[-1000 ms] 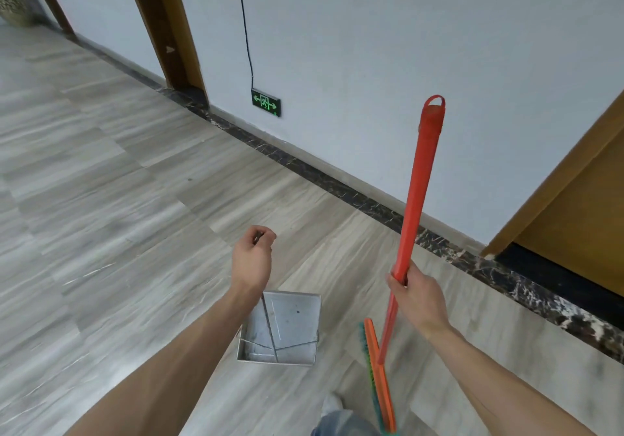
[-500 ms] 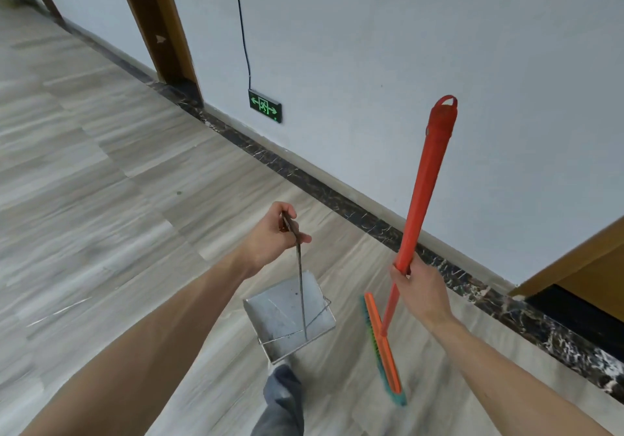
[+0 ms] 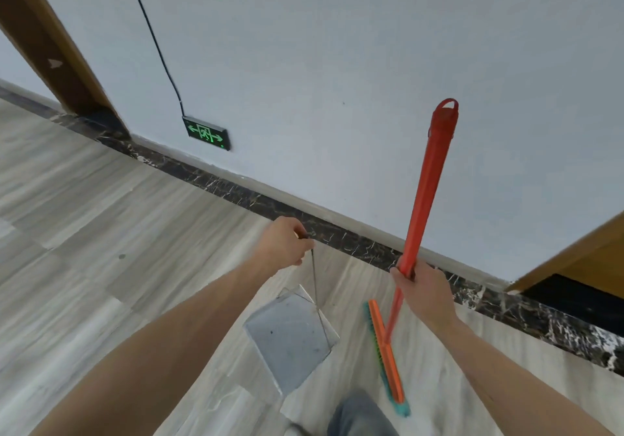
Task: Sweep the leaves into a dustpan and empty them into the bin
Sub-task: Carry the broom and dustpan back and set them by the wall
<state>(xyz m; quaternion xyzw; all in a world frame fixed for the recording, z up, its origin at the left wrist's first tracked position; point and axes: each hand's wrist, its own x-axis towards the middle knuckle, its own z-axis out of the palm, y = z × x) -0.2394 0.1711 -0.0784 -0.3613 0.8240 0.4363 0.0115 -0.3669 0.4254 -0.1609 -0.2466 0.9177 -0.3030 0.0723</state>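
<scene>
**Mia:** While the person stands on the gray wood floor [image 3: 101, 233], what do the two hands hold?

**Ben:** The left hand [image 3: 283, 245] has its fingers curled tight round the top of a thin metal rod. That rod goes down to the dustpan [image 3: 287, 337]. The dustpan is a shiny metal tray, and it hangs at about 6 o'clock from the left hand.

**Mia:** Is anything in the dustpan?

**Ben:** I can only see a few tiny dark specks. I cannot tell what they are.

**Mia:** And the other hand?

**Ben:** The right hand [image 3: 425, 290] is wrapped round the red stick of the broom [image 3: 427, 192]. The stick leans up toward 12 o'clock, and its top has a little loop. The broom's head is orange with green bristles. It sits low, at about 7 o'clock from the right hand, just beside the dustpan at its 3 o'clock.

**Mia:** What else is around?

**Ben:** A pale wall [image 3: 337, 47] fills the top. A green exit sign [image 3: 206, 132] glows low on it, at about 11 o'clock from the left hand. A black cable [image 3: 152, 35] runs up from the sign. A dark marble strip [image 3: 236, 192] runs along the bottom of the wall. Brown door frames stand at the far left [image 3: 50, 50] and the far right [image 3: 574, 253]. A bit of gray trouser leg [image 3: 361, 415] shows at the bottom.
</scene>
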